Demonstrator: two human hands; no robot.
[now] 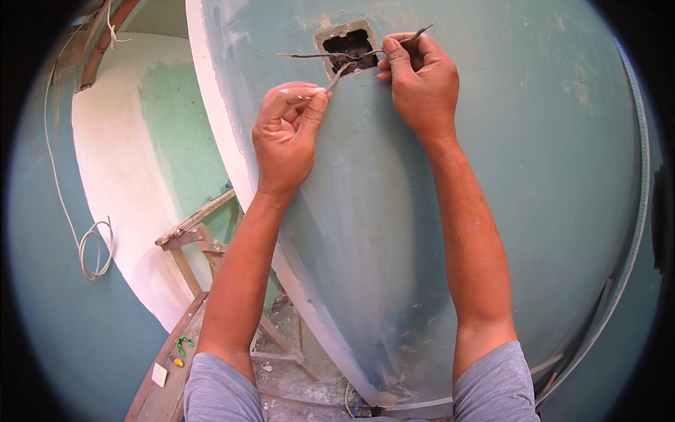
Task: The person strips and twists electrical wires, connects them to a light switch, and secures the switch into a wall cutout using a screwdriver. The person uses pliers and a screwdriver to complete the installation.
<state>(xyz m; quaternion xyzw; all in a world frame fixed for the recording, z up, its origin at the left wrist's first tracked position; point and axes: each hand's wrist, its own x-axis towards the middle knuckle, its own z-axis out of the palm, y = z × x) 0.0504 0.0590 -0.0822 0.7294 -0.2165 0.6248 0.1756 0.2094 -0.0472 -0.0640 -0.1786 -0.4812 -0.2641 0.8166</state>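
Note:
A square electrical box [320, 43] with a rough, dark opening is set in the blue-green wall. Several thin wires come out of it. My left hand [287, 137], just below the box, pinches the end of a grey wire [339, 77], whose pale tip shows by the thumb. On the box's right side, my right hand [427, 88] has thumb and fingers closed on a dark wire [424, 31], its end sticking out up and to the right. Another dark wire [302, 55] juts left across the opening, touched by neither hand.
At lower left, a wooden plank [156, 394] bears green-handled pliers [184, 344], a small yellow item [178, 362] and a white square piece [159, 375]. Behind my left forearm stands a wooden trestle [200, 218]. A coiled white cable [95, 247] hangs at far left.

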